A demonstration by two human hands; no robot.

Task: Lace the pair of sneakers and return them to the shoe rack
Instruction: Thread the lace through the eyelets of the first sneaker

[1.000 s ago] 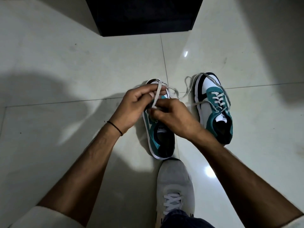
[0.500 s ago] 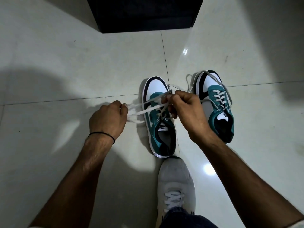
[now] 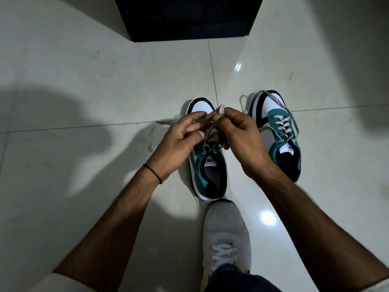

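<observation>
- Landmark: the dark box-like cabinet (image 3: 189,17) at the far edge of the pale tiled floor (image 3: 84,81); whether it was the shoe rack could not be told.
- Both teal, white and black canvas sneakers stood on the floor on your side of that cabinet, toes pointing toward it, well short of it.
- The sneaker under your hands (image 3: 207,165) sat slightly left of the cabinet's centre line. Its grey flat lace (image 3: 208,135) rose from the upper eyelets toward your fingers.
- Your right hand (image 3: 237,140) pinched the doubled lace end between thumb and forefinger above the toe cap.
- Your left hand (image 3: 179,142) was close beside the right, fingers loosely curled at the lace; whether it gripped anything could not be told.
- The other sneaker (image 3: 277,135), to the right of the first, showed crossed lacing through its eyelets, with loose ends trailing untied over the toe.
- Your own grey worn shoe (image 3: 226,232) stood just behind the first sneaker's heel.
- Judgement: threading looked largely done on both; tying on both and the return to the rack remained.
</observation>
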